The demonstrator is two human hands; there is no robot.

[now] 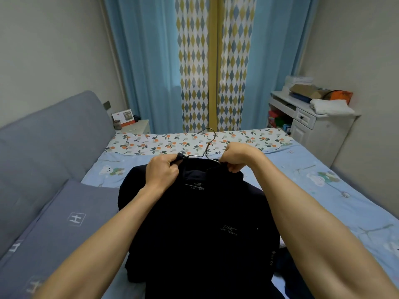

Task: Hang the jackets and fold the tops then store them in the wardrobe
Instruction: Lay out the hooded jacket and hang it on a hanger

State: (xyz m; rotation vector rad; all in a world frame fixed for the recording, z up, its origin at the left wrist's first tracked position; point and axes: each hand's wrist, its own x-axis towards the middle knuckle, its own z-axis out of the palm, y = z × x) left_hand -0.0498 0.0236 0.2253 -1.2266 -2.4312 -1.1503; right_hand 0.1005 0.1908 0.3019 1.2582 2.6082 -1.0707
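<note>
A dark navy jacket with small grey logos lies spread on the bed in front of me. A thin metal wire hanger sits in its collar, hook sticking up toward the far side. My left hand pinches the left side of the collar over the hanger's arm. My right hand grips the right side of the collar the same way. More dark blue fabric shows at the lower right, partly under the jacket.
A grey padded headboard and grey pillow lie to the left. A small nightstand stands at the far left corner. A white cabinet with boxes and a folded towel stands at the right. Blue and patterned curtains hang ahead.
</note>
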